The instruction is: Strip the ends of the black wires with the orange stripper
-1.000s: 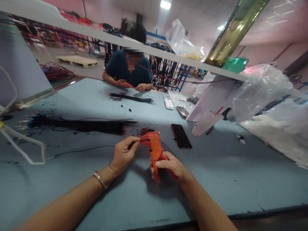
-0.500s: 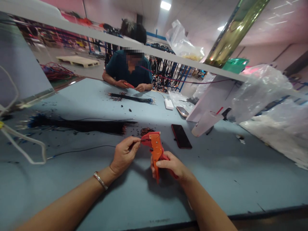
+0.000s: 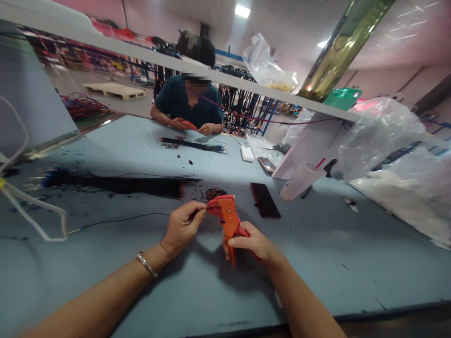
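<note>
My right hand (image 3: 251, 244) is wrapped round the handles of an orange wire stripper (image 3: 226, 215), jaws pointing left. My left hand (image 3: 182, 226) pinches a thin black wire (image 3: 116, 220) and holds its end at the stripper's jaws. The wire trails left across the blue table (image 3: 197, 281). Behind my hands lies a long bundle of black wires (image 3: 116, 183), and a small heap of stripped bits (image 3: 214, 192) sits just beyond the stripper.
A dark phone (image 3: 265, 200) lies right of the stripper, another phone (image 3: 267, 163) and a white box (image 3: 247, 152) farther back. Across the table a person (image 3: 188, 101) works on another wire bundle (image 3: 193, 143). Plastic bags (image 3: 394, 155) fill the right side; white cables (image 3: 35, 211) hang left.
My right hand has squeezed the stripper's handles closer together. Both hands stay in almost the same place.
</note>
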Tool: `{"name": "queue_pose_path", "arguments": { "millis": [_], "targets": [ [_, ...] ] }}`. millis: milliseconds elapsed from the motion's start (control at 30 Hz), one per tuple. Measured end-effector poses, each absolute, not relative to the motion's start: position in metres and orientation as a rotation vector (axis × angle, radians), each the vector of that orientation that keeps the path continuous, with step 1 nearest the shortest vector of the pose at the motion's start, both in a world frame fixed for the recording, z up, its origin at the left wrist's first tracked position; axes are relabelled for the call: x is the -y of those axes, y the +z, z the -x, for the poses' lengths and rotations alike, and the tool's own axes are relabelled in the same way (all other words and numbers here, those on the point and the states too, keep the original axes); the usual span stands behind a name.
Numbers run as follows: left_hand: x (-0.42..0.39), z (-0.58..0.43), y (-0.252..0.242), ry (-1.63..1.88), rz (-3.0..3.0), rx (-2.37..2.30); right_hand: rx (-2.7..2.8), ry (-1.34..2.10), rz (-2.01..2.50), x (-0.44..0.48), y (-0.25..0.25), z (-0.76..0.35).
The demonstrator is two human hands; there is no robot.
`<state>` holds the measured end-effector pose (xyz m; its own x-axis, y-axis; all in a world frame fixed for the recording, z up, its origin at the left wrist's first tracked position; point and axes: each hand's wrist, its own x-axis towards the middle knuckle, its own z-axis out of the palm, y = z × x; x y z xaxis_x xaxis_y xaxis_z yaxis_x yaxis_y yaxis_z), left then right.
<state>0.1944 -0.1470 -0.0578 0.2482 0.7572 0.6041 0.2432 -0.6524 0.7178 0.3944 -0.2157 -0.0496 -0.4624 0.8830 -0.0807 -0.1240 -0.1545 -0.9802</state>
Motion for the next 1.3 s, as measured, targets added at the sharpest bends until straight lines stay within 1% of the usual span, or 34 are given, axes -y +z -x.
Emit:
{"name": "queue_pose_path", "arguments": {
  "millis": [433,1100,1300],
  "targets": [
    [0.148,-0.195,-0.059,1.352,-1.958,-0.950,1.360,1.670,0.966,0.215,-0.058,-0.392],
    [0.149,-0.195,-0.054,1.338,-1.978,-0.980,1.352,1.691,0.930,0.215,-0.055,-0.389],
    [0.148,-0.196,-0.057,1.338,-1.959,-1.016,1.307,1.642,1.026,0.216,-0.059,-0.384]
  ]
}}
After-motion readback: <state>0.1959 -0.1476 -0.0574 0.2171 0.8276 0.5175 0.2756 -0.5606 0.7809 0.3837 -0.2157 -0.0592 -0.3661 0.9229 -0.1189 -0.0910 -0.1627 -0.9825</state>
